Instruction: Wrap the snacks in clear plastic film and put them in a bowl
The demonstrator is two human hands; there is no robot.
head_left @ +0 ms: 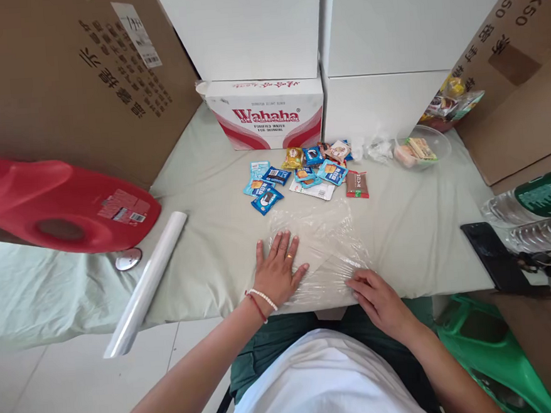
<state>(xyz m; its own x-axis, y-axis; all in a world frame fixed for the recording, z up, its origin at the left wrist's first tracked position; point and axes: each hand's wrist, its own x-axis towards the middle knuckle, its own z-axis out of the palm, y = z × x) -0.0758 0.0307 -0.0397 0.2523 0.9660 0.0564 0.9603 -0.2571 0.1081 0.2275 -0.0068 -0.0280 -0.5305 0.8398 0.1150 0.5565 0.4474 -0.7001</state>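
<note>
A sheet of clear cling film (pixel 327 240) lies spread on the pale green cloth (pixel 211 236) at the table's near edge. My left hand (pixel 278 269) rests flat on the film's left part, fingers spread and open. My right hand (pixel 378 295) touches the film's near right edge with fingers curled down on it; whether it pinches the film I cannot make out. Beyond the film lies a heap of several small snack packets (pixel 301 173), blue, yellow and brown.
A roll of cling film (pixel 148 281) lies at the left near a red plastic stool (pixel 58 206). A Wahaha carton (pixel 269 112), white boxes and cardboard boxes stand behind. A clear bowl (pixel 434 139) with snacks, a black phone (pixel 491 254) and water bottles (pixel 535 210) sit right.
</note>
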